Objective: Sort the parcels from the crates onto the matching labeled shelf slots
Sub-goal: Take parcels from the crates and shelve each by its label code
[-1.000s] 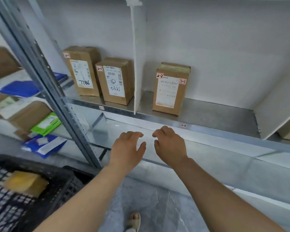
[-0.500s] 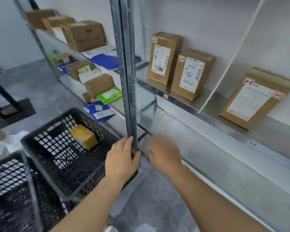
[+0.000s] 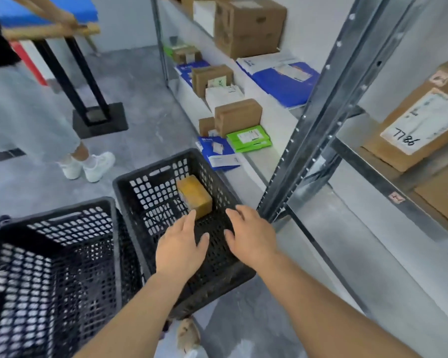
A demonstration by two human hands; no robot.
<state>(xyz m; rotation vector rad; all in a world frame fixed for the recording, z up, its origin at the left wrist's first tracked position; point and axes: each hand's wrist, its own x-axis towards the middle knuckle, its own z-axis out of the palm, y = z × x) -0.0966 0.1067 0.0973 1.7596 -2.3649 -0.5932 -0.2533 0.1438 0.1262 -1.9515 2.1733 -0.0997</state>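
Observation:
A small yellow-brown parcel [image 3: 194,196] lies in the black mesh crate [image 3: 150,187] on the floor. My left hand [image 3: 181,245] hovers over the crate with straight fingers, its fingertips just short of the parcel. My right hand [image 3: 251,232] is beside it over the crate's right rim, fingers relaxed, holding nothing. A second black crate [image 3: 49,254] stands at the left; what it holds is hidden. On the metal shelf [image 3: 378,187] at the right stands a cardboard box marked 7786 [image 3: 419,117].
The grey shelf upright [image 3: 318,104] rises just right of my hands. Further shelves hold brown boxes [image 3: 237,117], blue mailers [image 3: 285,81] and green mailers [image 3: 248,138]. A person in white shoes [image 3: 86,165] stands at the left by a black stand base [image 3: 98,120].
My view has swung left and down from the shelf to the crates. Both hands have dropped from the shelf edge to above the crate with the parcel.

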